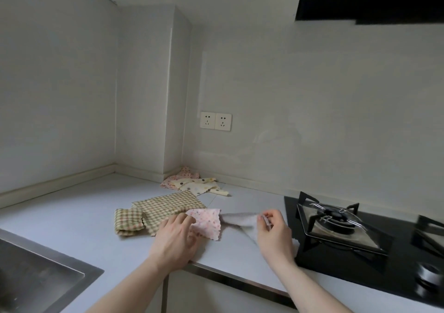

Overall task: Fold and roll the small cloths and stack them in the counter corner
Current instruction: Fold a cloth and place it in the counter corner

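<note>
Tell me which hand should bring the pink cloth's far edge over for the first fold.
Probably the right hand: it already pinches the pale free edge of the pink dotted cloth. The left hand lies on the cloth's left part, well placed to anchor it.

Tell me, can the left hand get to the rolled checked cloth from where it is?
Probably yes. The left hand rests on the pink dotted cloth, and the rolled checked cloth lies just beside it on the counter. Nothing stands between them.
</note>
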